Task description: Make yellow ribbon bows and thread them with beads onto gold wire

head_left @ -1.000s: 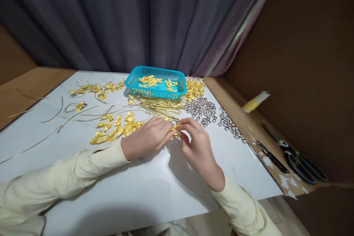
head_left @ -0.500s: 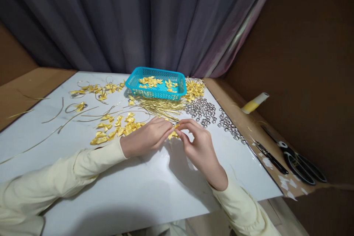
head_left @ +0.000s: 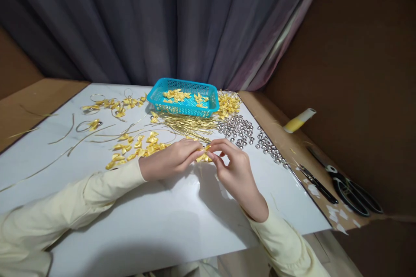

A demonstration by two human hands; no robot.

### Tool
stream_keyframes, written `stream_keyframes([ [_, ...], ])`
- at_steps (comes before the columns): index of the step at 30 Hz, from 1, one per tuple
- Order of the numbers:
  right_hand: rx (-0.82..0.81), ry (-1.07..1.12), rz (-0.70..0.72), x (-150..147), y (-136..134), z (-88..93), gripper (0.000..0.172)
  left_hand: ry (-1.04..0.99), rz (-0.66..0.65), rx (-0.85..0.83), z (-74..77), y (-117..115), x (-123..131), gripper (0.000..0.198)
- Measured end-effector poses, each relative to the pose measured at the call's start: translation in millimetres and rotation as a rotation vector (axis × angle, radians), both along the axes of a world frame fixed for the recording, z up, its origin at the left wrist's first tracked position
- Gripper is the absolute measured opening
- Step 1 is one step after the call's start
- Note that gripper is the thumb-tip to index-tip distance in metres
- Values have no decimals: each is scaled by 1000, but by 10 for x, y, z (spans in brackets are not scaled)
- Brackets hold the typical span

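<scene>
My left hand (head_left: 170, 159) and my right hand (head_left: 232, 168) meet over the middle of the white table (head_left: 169, 220). Both pinch one small yellow ribbon bow (head_left: 203, 156) between their fingertips. Loose yellow bows (head_left: 136, 150) lie just left of my left hand. A bundle of gold strings (head_left: 190, 124) lies right behind the hands. Silver bells (head_left: 238, 130) are scattered behind my right hand.
A blue plastic basket (head_left: 182, 97) holding yellow bows stands at the back of the table. Finished bows with gold loops (head_left: 110, 106) lie at the back left. Scissors (head_left: 349, 188), a black tool (head_left: 316, 184) and a yellow-white roll (head_left: 299, 120) rest on the brown surface at right. A grey curtain hangs behind.
Both hands have shifted slightly away from me while keeping the pinch on the bow; the fingers have adjusted a little.
</scene>
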State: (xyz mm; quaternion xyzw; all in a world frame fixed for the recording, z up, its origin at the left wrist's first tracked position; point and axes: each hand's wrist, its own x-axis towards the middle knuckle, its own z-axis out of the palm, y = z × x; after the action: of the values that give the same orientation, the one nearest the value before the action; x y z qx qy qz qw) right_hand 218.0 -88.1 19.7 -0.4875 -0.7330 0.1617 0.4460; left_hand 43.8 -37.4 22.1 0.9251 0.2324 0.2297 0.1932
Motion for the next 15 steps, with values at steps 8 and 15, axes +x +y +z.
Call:
stream_keyframes([
  [8, 57, 50, -24, 10, 27, 27, 11, -35, 55, -215, 55, -15, -13, 27],
  [15, 160, 19, -139, 35, -48, 129, 6, -66, 134, -348, 116, -27, -8, 28],
])
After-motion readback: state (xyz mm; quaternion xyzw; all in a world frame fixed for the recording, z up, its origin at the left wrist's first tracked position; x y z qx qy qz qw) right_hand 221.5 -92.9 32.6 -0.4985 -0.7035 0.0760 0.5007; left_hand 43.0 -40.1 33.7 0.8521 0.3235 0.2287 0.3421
